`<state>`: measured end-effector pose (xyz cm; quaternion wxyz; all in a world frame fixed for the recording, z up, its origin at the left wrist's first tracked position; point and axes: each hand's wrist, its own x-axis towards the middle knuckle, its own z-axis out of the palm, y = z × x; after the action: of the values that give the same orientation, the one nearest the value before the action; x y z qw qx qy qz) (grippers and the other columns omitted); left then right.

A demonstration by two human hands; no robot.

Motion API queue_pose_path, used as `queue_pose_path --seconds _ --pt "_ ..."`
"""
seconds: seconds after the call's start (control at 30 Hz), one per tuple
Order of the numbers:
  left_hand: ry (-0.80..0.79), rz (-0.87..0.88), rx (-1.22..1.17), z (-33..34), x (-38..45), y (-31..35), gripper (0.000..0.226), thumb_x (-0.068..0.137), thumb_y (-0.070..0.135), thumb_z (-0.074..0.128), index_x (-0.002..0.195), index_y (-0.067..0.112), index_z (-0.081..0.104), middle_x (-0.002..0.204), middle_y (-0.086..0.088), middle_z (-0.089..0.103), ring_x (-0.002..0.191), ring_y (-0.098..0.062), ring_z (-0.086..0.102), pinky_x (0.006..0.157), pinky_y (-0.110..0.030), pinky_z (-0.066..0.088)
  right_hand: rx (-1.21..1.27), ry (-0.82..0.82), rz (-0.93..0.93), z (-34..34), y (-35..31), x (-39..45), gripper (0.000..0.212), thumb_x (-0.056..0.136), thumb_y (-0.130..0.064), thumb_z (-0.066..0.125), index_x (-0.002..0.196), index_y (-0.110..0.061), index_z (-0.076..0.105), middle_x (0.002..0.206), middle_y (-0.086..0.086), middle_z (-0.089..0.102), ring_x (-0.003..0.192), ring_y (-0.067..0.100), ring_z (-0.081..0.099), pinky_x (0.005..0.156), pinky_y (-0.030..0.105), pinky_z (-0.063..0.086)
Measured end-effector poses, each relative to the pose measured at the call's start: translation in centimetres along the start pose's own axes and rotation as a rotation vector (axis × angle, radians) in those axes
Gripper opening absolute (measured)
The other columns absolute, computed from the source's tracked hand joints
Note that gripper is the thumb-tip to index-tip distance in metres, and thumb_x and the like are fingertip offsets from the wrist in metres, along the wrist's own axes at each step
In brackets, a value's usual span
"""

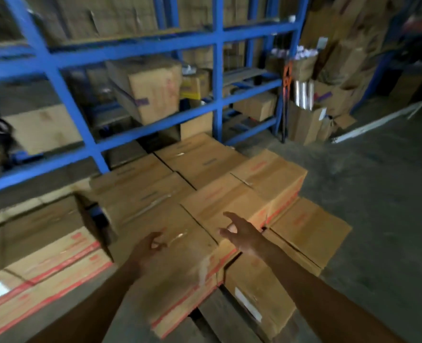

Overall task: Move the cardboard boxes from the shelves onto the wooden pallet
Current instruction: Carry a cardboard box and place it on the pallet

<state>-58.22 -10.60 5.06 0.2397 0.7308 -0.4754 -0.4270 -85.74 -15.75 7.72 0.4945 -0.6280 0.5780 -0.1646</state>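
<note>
Brown corrugated cardboard boxes [205, 184], taped along their top seams and banded in red near the lower edges, are being shown stacked in close rows on the wooden pallet [212, 310], of which only dark slats are being glimpsed beneath the nearest boxes. Both hands are being held above the stack with nothing gripped: the left hand [148, 248] is being carried with loosely curled fingers over the nearest box [180, 263], and the right hand [242, 233] is being held with fingers spread over the neighbouring box; whether either is touching the cardboard cannot be told. Further boxes are being kept on the blue steel shelves [130, 50], among them a tilted box [150, 87] on the middle level, near the stack. The boxes are being judged stiff, fairly smooth and probably moderately heavy; a two-handed hold at opposite lower edges or corners is being suggested, since the taped flaps are likely to buckle under pressure. All boxes are being shown sealed, so their contents cannot be told.
</note>
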Motion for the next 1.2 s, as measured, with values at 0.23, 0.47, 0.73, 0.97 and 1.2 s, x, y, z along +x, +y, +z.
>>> queue_pose_path --seconds 0.23,0.47,0.73,0.97,1.2 --pt "0.244 -0.139 -0.101 -17.8 -10.8 -6.6 0.024 0.093 0.02 0.061 0.117 0.017 0.057 0.108 -0.022 0.067 0.09 -0.035 0.065 0.065 -0.03 0.041 -0.079 -0.151 -0.196 11.3 -16.8 -4.1 0.062 0.092 -0.036 0.06 0.147 -0.025 0.033 0.139 0.01 0.047 0.116 0.021 0.053 0.088 0.026 0.045" --pt "0.374 -0.289 -0.245 -28.0 -15.4 -13.6 0.038 0.092 0.024 0.063 0.127 0.014 0.052 0.109 -0.015 0.065 0.083 -0.027 0.062 0.058 -0.026 0.044 0.01 -0.287 -0.267 20.5 -23.9 -2.1 0.044 0.094 -0.013 0.06 0.133 0.001 0.046 0.094 -0.008 0.056 0.084 0.007 0.055 0.067 0.005 0.043" --pt "0.453 -0.401 -0.319 -33.8 -11.0 -19.8 0.045 0.091 0.035 0.063 0.131 0.018 0.05 0.125 -0.016 0.061 0.11 -0.032 0.06 0.079 -0.039 0.051 -0.029 -0.436 -0.214 30.7 -27.4 6.3 0.029 0.089 -0.034 0.067 0.11 -0.03 0.047 0.104 -0.011 0.052 0.099 0.008 0.052 0.075 0.013 0.042" --pt "0.41 -0.434 -0.355 -42.0 2.1 -26.6 0.044 0.092 0.027 0.062 0.133 0.016 0.048 0.127 -0.014 0.062 0.109 -0.031 0.06 0.085 -0.04 0.05 -0.07 -0.476 -0.182 40.2 -31.8 20.3 0.042 0.095 -0.026 0.057 0.134 -0.01 0.049 0.117 0.007 0.06 0.108 0.021 0.06 0.087 0.029 0.051" --pt "0.367 -0.517 -0.247 -46.7 14.3 -33.2 0.044 0.092 0.033 0.062 0.132 0.015 0.052 0.124 -0.015 0.063 0.107 -0.033 0.062 0.075 -0.033 0.047 -0.135 -0.526 -0.054 51.6 -27.6 40.2 0.103 0.057 -0.09 0.055 0.137 -0.026 0.049 0.116 0.003 0.067 0.105 0.017 0.065 0.097 0.045 0.05"
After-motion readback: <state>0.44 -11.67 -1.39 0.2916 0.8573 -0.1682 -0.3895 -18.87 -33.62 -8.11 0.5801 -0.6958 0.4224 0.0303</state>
